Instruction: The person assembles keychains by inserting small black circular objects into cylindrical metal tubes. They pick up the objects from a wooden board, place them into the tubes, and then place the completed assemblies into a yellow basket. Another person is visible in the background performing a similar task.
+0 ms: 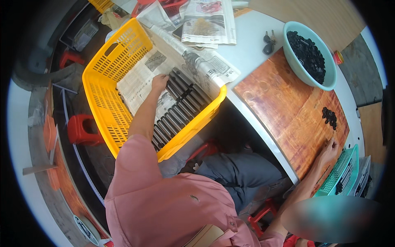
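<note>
My left hand (159, 82) reaches into a yellow plastic basket (96, 99) lined with newspaper. Its fingers are closed at the upper end of a dark metal tube (171, 89), beside rows of similar tubes (177, 116) lying side by side. On the right, my right hand (329, 149) rests low over a reddish-brown wooden board (284, 107). Its fingertips are drawn together, and whatever they hold is too small to make out. Just beyond that hand lies a little pile of small black round parts (329, 117).
A pale blue basin (291, 61) full of black parts stands at the board's far edge. Keys (269, 42) and folded newspapers (209, 24) lie on the white table. A green basket (327, 185) holding rods sits near my right forearm. Red stools (84, 129) stand on the floor.
</note>
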The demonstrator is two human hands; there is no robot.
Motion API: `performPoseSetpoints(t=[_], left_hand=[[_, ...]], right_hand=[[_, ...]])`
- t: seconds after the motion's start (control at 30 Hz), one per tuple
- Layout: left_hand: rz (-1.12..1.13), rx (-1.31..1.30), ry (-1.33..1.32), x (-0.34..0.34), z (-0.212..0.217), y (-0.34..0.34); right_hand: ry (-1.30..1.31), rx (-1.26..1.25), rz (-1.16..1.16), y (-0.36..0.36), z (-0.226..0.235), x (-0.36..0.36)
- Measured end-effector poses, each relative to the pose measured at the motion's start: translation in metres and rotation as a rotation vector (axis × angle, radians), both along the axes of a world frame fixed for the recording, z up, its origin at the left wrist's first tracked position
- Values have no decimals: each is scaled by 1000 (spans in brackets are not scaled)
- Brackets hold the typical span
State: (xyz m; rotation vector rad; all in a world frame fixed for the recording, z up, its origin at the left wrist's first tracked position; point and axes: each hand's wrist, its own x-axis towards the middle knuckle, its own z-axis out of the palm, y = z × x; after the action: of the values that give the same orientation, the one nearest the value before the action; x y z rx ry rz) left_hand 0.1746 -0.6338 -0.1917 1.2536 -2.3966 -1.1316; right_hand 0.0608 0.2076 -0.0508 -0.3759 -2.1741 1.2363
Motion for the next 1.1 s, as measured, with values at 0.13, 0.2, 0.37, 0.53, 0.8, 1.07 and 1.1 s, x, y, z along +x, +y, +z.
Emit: performPoseSetpoints(t=[0.13, 0.2, 0.37, 0.53, 0.8, 1.07, 1.1], left_hand=[[-10, 7, -73, -10, 12, 12], [-20, 22, -96, -12, 15, 13], [-53, -69, -136, -6, -1, -6], [-54, -56, -126, -9, 5, 4], [-7, -25, -44, -6, -8, -3], [44, 82, -37, -3, 2, 1], [53, 68, -47, -3, 3, 0]], right_hand=[[58, -49, 30, 9, -4, 2], [62, -61, 38, 11, -4, 4], [48, -80, 43, 5, -4, 0], [68, -96, 45, 9, -6, 1], [81, -118, 40, 11, -7, -1], [88, -54, 23, -1, 0, 4], [90, -56, 26, -8, 4, 4]])
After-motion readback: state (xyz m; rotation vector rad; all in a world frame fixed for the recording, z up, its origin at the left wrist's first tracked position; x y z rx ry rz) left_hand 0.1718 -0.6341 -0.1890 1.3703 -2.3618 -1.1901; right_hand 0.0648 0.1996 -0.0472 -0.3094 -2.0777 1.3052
